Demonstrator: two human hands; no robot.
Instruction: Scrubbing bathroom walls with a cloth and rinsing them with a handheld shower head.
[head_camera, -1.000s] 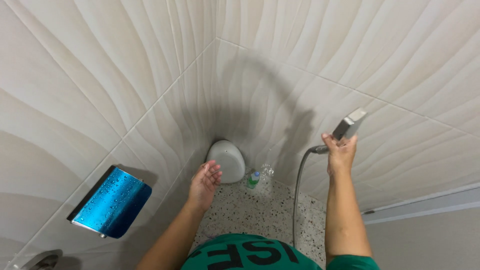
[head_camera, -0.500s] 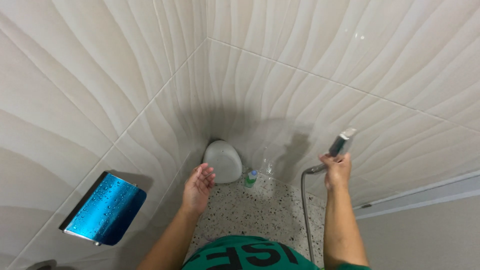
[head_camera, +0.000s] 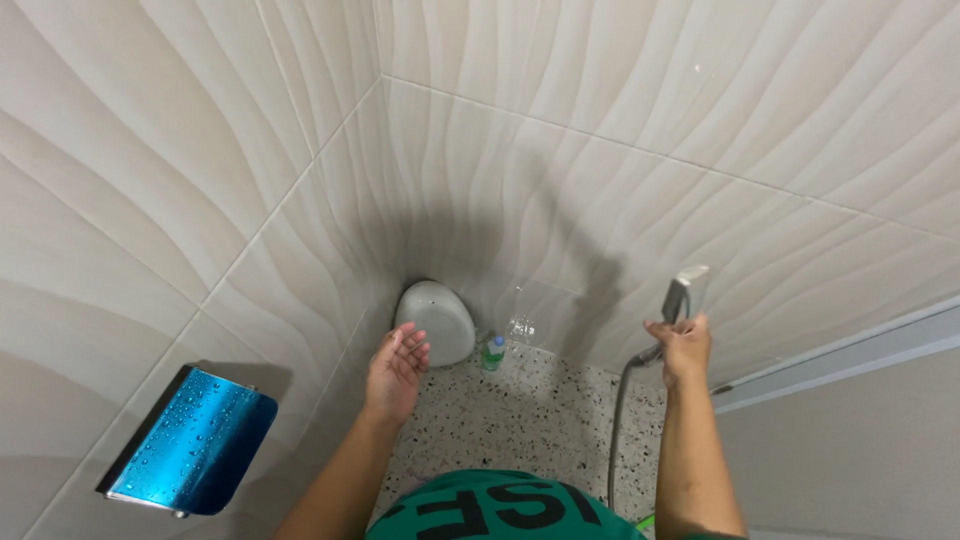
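Head view, looking down into the tiled corner of a shower stall. Your right hand (head_camera: 683, 347) grips the handle of a chrome hand shower (head_camera: 684, 292), its fingers clamped around it. The shower's long axis runs nearly upright, tilted slightly to the right at the top; the flat head sits above your fist and, as far as the angle allows, appears to face the right-hand wall (head_camera: 750, 130) rather than you. A grey flexible hose (head_camera: 617, 420) leaves the lower end of the handle and drops in a curve toward the floor beside your right forearm.

Your left hand (head_camera: 396, 370) holds nothing: palm turned upward, fingers slightly apart and loosely curled, poised above the speckled terrazzo floor (head_camera: 520, 420). It lies just beside a rounded white corner object (head_camera: 436, 320) that sits where the 2 walls meet the floor. A small clear bottle with a green cap (head_camera: 494, 352) stands on the floor just right of that object, between your 2 hands.

On the left wall (head_camera: 150, 150), well apart from both hands, a shiny blue metal holder (head_camera: 190, 445) projects, beaded with water drops. Your green shirt (head_camera: 500, 510) fills the bottom edge.
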